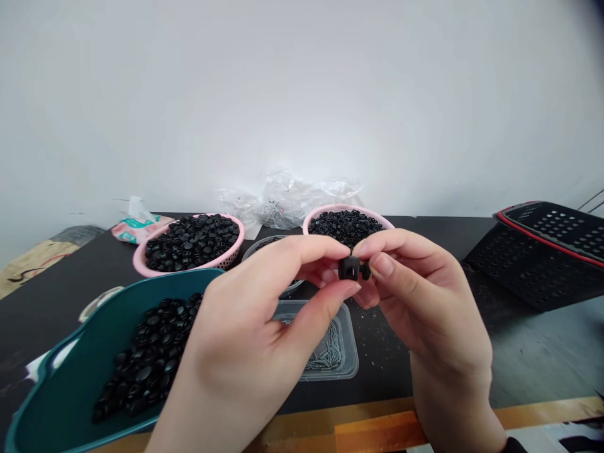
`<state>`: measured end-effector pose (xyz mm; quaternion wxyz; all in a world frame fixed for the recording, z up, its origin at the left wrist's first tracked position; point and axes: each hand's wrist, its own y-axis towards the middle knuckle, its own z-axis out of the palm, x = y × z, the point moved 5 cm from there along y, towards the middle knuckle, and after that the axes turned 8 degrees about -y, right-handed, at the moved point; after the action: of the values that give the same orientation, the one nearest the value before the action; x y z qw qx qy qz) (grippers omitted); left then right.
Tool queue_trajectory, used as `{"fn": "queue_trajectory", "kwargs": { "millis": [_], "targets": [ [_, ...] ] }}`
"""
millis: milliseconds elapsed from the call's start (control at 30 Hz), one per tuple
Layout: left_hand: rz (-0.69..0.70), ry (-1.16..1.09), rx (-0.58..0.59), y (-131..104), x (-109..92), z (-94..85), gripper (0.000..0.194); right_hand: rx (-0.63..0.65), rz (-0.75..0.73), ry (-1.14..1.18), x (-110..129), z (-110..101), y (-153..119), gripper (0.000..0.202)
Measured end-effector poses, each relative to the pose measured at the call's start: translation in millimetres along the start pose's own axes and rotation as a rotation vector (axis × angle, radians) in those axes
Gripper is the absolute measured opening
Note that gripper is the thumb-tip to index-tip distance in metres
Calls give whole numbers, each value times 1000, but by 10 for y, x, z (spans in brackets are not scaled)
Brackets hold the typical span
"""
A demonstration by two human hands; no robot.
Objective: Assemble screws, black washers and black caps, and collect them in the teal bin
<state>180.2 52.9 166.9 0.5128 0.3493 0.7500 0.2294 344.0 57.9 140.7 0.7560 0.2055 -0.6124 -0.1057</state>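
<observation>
Pinched between the thumb and fingertips of my left hand [264, 308] is a small black cord lock body [349, 268] with a hole through its side. My right hand [425, 289] grips a smaller black plunger piece [365, 270] between thumb and forefinger, right beside the body's open end. Whether the two pieces touch is hard to tell. Below the hands stands a clear plastic tray [352, 352] of small metal springs [330, 352], partly hidden by my left hand.
A teal scoop-shaped tub [70, 377] with black round-topped pieces stands at left. Behind are two pink baskets [141, 258] of black parts, a partly hidden round container [255, 245], a tissue pack [136, 228] and clear plastic bags [283, 198]. At right, a black perforated basket [533, 264] lies tilted.
</observation>
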Motion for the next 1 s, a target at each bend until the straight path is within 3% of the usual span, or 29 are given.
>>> {"fn": "queue_trajectory", "kwargs": {
  "millis": [400, 1000],
  "targets": [
    [-18, -167, 94, 70, 25, 40, 21, -13, -12, 55, -20, 27, -6, 5],
    [-66, -242, 94, 138, 33, 3, 20, 12, -4, 84, 49, 37, -58, 9]
  ]
}}
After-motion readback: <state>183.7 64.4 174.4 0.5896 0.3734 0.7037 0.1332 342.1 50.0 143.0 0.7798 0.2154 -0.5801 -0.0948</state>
